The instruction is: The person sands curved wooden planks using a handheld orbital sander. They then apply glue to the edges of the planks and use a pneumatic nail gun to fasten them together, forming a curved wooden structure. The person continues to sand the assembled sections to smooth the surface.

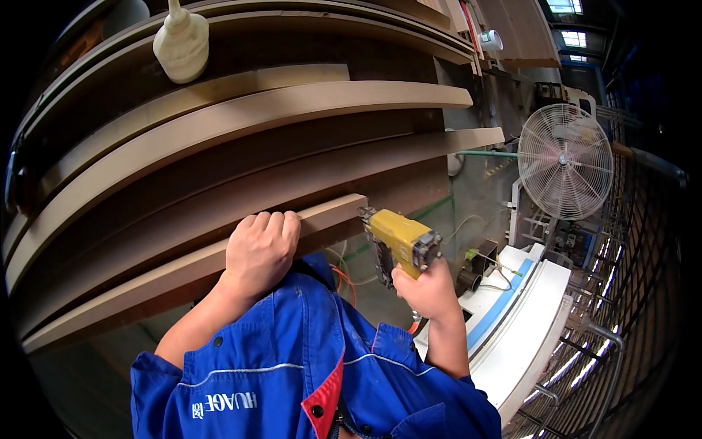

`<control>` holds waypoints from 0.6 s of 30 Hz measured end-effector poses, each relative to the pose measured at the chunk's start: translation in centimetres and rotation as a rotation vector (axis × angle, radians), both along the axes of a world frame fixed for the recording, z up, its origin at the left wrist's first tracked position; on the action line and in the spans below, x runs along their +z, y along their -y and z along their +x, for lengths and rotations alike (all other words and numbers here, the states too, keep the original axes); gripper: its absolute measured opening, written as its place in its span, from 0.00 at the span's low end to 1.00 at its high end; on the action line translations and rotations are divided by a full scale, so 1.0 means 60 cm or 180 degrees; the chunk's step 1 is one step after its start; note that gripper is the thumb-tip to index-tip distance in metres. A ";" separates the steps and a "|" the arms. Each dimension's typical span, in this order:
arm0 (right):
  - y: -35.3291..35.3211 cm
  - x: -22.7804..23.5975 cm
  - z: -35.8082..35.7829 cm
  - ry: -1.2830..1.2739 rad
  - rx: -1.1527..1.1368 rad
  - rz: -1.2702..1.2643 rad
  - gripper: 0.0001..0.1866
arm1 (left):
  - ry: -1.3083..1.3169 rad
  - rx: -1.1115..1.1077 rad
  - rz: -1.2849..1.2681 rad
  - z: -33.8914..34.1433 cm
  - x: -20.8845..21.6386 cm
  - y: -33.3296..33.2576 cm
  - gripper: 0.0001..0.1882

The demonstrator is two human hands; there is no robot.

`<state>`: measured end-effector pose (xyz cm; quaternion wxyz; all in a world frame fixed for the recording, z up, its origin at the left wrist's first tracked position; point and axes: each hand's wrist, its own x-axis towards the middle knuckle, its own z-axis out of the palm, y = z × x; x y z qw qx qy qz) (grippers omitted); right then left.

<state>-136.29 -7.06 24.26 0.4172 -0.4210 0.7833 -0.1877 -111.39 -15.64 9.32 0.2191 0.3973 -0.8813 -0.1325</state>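
Observation:
My left hand is closed over the nearest wooden strip, its fingers curled across the top edge. In my right hand is a yellow and black pneumatic nail gun, gripped by its handle. The gun's nose is right at the strip's right end; whether it touches the wood I cannot tell. A reddish hose runs below the handle. Beyond the near strip lie a wide board standing on edge and a longer pale board, roughly parallel to it.
A squeeze bottle of cream-coloured glue stands at the far left of the brown worktable. To the right are a large caged fan and a white machine with a blue strip. An orange hose hangs near my waist.

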 end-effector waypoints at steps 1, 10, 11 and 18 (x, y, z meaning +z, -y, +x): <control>-0.011 -0.002 -0.006 0.0125 -0.0100 -0.0125 0.11 | 0.0027 -0.0019 0.0008 0.001 0.003 -0.002 0.04; -0.068 -0.032 -0.086 0.0257 0.0077 -0.0204 0.21 | 0.0097 0.0007 -0.0097 -0.107 0.007 0.006 0.06; -0.072 -0.037 -0.094 0.0267 0.0133 -0.0253 0.22 | 0.0162 0.0012 -0.0089 -0.118 0.003 0.005 0.07; -0.099 -0.071 -0.146 0.0697 0.0209 -0.0425 0.24 | 0.0035 0.0037 -0.0162 -0.127 -0.002 0.001 0.20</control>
